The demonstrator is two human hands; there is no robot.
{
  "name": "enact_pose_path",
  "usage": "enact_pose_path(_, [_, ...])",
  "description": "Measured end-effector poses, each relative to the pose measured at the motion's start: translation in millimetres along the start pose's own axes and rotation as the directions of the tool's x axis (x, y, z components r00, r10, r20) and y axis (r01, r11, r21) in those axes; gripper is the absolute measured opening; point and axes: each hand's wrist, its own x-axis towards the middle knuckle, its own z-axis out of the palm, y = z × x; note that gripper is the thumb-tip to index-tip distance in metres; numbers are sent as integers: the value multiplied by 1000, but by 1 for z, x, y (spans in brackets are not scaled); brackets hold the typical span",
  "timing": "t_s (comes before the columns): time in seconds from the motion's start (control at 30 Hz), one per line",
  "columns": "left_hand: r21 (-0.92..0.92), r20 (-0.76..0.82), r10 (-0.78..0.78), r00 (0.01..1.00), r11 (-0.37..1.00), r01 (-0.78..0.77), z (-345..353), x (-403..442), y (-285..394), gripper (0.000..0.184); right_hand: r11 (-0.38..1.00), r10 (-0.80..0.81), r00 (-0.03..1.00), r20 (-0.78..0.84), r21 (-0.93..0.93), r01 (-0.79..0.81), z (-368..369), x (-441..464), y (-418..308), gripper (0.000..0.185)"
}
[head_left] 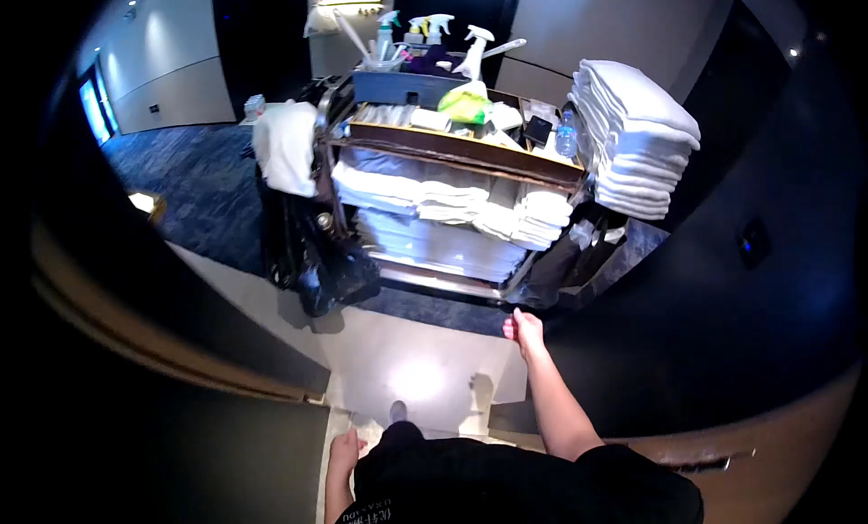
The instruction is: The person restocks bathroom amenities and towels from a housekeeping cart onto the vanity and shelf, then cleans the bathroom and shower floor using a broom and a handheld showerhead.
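Right hand [524, 330] curled in a loose fist, left hand [344, 452] low, impossible to tell whether open or closed; faces one housekeeping cart [461, 147] just ahead, with four spray bottles [475, 58], one water bottle [567, 137], one yellow-green packet [466, 106], one tall towel stack [637, 144] at right, one white cloth [287, 149] draped at left.

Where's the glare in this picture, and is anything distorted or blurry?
Head view: glare whitens a patch of floor, with a dark shadow left of the right hand; head view: wide-angle distortion bows the dark wall's lower edge, corners black; head view: label on the cart's clear bottle unreadable.
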Motion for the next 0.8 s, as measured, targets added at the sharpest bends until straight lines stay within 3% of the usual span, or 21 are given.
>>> enact_pose_path(0.07, [-5,76,322,944,946,-323,17,44,80,31,981,-65,994,92,187,47,21,35,-46,23])
enact_pose_path(0.1, [-91,182,357,916,934,-346,28,62,120,26,937,-118,963,241,347,27,21,70,-48,22])
enact_pose_path(0.13, [-177,281,396,874,917,-358,40,82,158,23,751,8,989,150,652,-105,38,95,-62,17])
enact_pose_path(0.2, [-306,543,236,805,949,-72,65,125,217,22,627,153,971,185,741,-240,52,152,-72,18])
enact_pose_path(0.27, [-139,537,420,732,900,-414,92,147,283,21,469,303,943,136,841,-272,76,207,-74,25])
enact_pose_path(0.33, [-23,547,298,782,940,-341,115,162,342,21,464,433,901,-12,860,-211,104,260,-73,35])
enact_pose_path(0.37, [111,562,307,768,893,-437,117,162,375,20,347,500,864,61,900,-265,110,296,-65,46])
enact_pose_path(0.4, [-264,514,510,689,859,-439,139,196,347,20,337,511,856,77,898,-282,111,323,-52,46])
enact_pose_path(0.47, [-151,506,222,834,974,-168,148,196,381,20,292,271,952,140,930,-221,126,347,-52,51])
enact_pose_path(0.5, [-240,529,208,823,967,-90,154,213,372,19,263,293,926,238,911,-317,125,356,-53,46])
enact_pose_path(0.53, [-227,534,195,823,970,-83,158,217,377,19,252,303,924,234,915,-315,125,362,-54,46])
enact_pose_path(0.6, [-309,561,-110,820,892,331,170,229,397,18,261,365,908,205,914,-311,125,367,-72,40])
enact_pose_path(0.67, [-343,638,-64,768,869,358,183,249,419,27,122,316,922,224,954,-274,131,362,-106,37])
enact_pose_path(0.73, [-463,622,-67,780,772,435,216,288,437,35,25,297,903,311,942,-333,138,350,-129,34])
enact_pose_path(0.77, [-507,641,-42,766,727,464,237,315,447,43,150,-44,914,404,907,-393,135,344,-115,29])
enact_pose_path(0.8, [-549,657,-14,754,677,491,257,337,461,51,293,-365,792,489,868,-401,132,336,-99,25])
